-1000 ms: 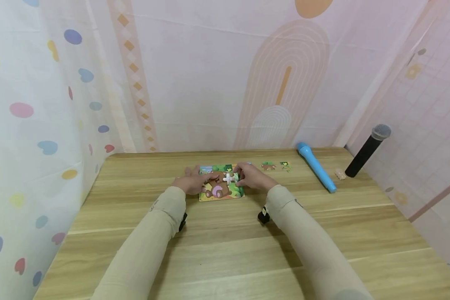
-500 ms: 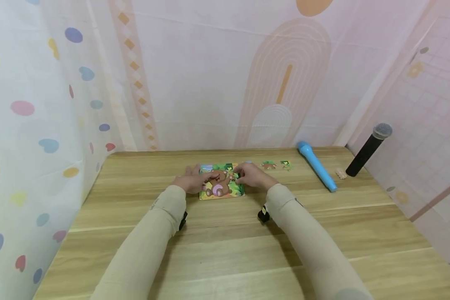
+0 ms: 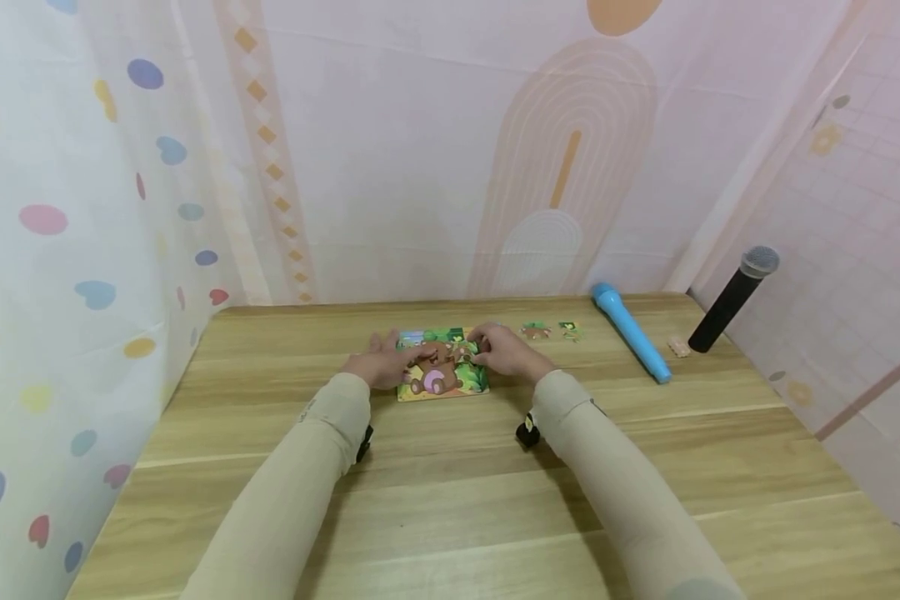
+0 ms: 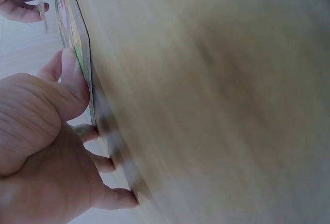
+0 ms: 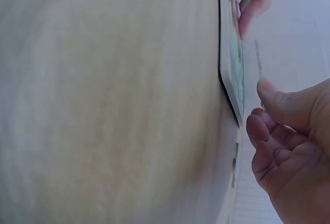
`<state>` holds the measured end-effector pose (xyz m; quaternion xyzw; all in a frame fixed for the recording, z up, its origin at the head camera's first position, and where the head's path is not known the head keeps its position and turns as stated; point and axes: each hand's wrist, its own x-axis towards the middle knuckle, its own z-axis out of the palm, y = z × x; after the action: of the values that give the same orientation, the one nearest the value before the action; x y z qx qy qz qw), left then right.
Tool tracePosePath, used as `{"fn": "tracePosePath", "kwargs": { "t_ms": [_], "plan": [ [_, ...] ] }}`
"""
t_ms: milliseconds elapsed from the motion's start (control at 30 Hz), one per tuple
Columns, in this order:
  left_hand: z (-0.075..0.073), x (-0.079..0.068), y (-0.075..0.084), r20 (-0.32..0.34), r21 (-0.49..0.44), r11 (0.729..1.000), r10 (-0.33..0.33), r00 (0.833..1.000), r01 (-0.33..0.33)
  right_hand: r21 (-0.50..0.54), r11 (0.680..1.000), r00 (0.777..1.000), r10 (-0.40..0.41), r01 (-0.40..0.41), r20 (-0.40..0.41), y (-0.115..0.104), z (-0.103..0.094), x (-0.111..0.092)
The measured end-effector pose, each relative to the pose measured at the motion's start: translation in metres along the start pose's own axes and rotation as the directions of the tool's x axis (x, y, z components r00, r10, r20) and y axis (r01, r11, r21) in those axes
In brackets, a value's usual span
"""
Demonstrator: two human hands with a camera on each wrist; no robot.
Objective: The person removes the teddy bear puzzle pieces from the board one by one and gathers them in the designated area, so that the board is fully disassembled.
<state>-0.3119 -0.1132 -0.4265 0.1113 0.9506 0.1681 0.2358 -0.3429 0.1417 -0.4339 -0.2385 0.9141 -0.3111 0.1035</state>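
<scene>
A jigsaw puzzle board with a brown bear picture lies near the table's far side. My left hand rests at its left edge, the thumb on top of the board; other fingertips touch the table beyond it, as the left wrist view shows. At the board's right side, my right hand pinches a thin puzzle piece between thumb and fingers. In the right wrist view that piece is seen edge-on, apart from and just above the board. The fingers partly cover the board's right edge in the head view.
Loose puzzle pieces lie right of the board. Farther right are a blue toy microphone, a small pale pinkish item and a black microphone. A patterned curtain hangs along the table's far edge.
The puzzle piece in my right hand looked pale and shiny a second ago; its angle has changed and its printed picture shows now. My left hand stays on the board.
</scene>
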Motion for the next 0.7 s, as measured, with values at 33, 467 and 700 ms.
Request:
{"fn": "tracePosePath", "kwargs": {
  "t_ms": [33,467,700],
  "plan": [
    [0.000,0.000,0.000,-0.003,-0.005,1.000,0.003,1.000,-0.003,0.007,1.000,1.000,0.006,-0.006,-0.001,0.000,-0.001,-0.001],
    [0.000,-0.001,0.002,-0.039,-0.079,0.997,-0.014,0.999,0.011,0.035,0.997,0.997,0.071,-0.070,-0.029,0.020,-0.021,-0.012],
    [-0.001,0.000,0.002,-0.060,-0.045,0.999,-0.009,0.998,0.006,0.084,0.993,0.995,0.087,-0.083,-0.044,0.027,-0.028,-0.021]
  ]
}}
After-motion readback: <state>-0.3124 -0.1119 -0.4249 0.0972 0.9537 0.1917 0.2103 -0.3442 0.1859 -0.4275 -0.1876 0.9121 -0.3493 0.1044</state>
